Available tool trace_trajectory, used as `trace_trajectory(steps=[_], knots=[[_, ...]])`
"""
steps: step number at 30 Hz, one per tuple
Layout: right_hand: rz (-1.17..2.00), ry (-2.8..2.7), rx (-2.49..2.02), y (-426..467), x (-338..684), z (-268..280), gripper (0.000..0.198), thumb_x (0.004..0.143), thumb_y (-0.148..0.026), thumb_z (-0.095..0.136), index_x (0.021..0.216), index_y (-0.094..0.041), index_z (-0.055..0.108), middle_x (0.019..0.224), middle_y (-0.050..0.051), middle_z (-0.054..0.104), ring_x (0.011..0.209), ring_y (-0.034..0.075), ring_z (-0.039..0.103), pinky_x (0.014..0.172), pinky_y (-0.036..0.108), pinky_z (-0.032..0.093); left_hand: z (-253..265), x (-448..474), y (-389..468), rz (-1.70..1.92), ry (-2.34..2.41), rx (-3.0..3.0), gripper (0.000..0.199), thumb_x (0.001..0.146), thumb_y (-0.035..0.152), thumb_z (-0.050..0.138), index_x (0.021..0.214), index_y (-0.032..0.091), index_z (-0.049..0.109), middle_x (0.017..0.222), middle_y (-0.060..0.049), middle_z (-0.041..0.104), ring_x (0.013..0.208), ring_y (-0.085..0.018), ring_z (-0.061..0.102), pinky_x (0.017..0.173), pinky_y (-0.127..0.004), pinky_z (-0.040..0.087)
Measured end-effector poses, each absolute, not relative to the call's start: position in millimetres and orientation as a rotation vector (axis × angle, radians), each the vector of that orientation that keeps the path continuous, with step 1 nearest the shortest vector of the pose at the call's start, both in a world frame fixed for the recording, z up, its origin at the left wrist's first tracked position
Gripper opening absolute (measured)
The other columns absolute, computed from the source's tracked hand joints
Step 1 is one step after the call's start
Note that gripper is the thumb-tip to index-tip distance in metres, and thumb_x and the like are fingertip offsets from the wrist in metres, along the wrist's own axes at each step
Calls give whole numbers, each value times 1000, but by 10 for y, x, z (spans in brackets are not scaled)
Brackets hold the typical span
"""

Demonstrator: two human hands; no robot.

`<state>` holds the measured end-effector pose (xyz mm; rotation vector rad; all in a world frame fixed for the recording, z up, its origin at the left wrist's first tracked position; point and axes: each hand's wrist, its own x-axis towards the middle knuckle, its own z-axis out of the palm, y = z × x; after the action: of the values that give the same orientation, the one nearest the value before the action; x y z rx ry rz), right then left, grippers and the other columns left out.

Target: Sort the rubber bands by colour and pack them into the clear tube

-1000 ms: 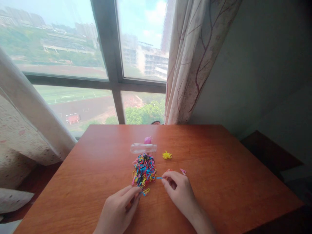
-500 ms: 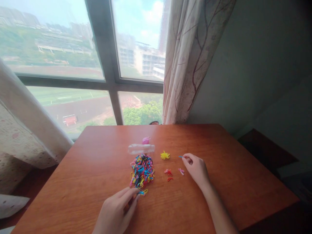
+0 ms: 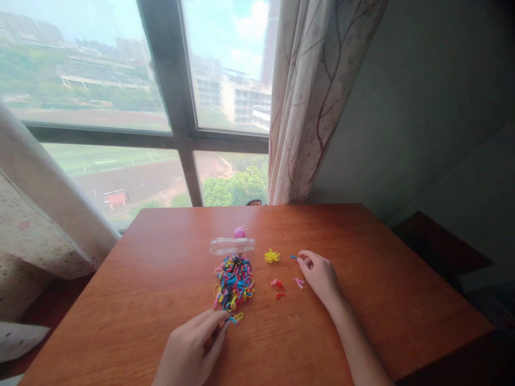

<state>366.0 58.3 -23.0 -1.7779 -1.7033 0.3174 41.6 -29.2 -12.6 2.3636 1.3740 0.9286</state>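
My left hand (image 3: 195,343) is closed in a pinch at the near edge of a mixed pile of small coloured elastic hair bands (image 3: 235,281). A few blue and yellow hair bands (image 3: 236,318) stick out from its fingertips. To the right, my right hand (image 3: 319,272) pinches a blue hair band (image 3: 293,257) at its fingertips, low over the table. Just left of that band is a small heap of yellow hair bands (image 3: 272,256). Red hair bands (image 3: 278,285) and a few pink hair bands (image 3: 298,282) lie nearer to me.
A clear plastic bottle-like container (image 3: 232,246) lies on its side behind the pile, with a pink object (image 3: 240,231) behind it. The brown wooden table (image 3: 169,257) reaches to the window (image 3: 183,140). Curtains (image 3: 300,102) hang on both sides.
My right hand has moved slightly left and away from me, carrying the blue hair band closer to the yellow heap. My left hand has stayed nearly still at the pile.
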Motion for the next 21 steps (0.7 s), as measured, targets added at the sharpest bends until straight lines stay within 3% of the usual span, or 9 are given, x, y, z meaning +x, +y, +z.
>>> trace_trajectory(steps=[5,9,15,21], knots=[[358,-1681,-1702,314,3398,-113,21,88,-29,53,94,-20,71,72,3,69,63,18,63,63,26,45,-62,441,-269,937,1370,2377,17,92,21,49,94,25,66,75,2,72,58,-11,67,56,-17,49],[484,-1757,-1531,-8,2956,-70,18,89,-22,51,87,-22,70,80,3,71,68,16,65,66,24,46,184,617,-81,867,1338,2425,19,94,23,48,94,24,67,76,1,71,61,-12,66,56,-19,47],[615,-1817,-1494,-312,2437,-132,16,83,-14,55,77,-21,67,66,-2,65,57,13,58,55,21,39,630,1293,512,396,1297,2590,26,95,20,44,95,24,69,83,-2,73,73,-16,68,63,-24,48],[771,-1693,-1354,-428,2321,-184,19,80,-10,57,86,-22,70,76,0,70,66,14,64,63,21,46,555,1875,1041,119,1219,2626,19,96,28,52,100,20,69,98,-7,71,89,-21,68,79,-35,54]])
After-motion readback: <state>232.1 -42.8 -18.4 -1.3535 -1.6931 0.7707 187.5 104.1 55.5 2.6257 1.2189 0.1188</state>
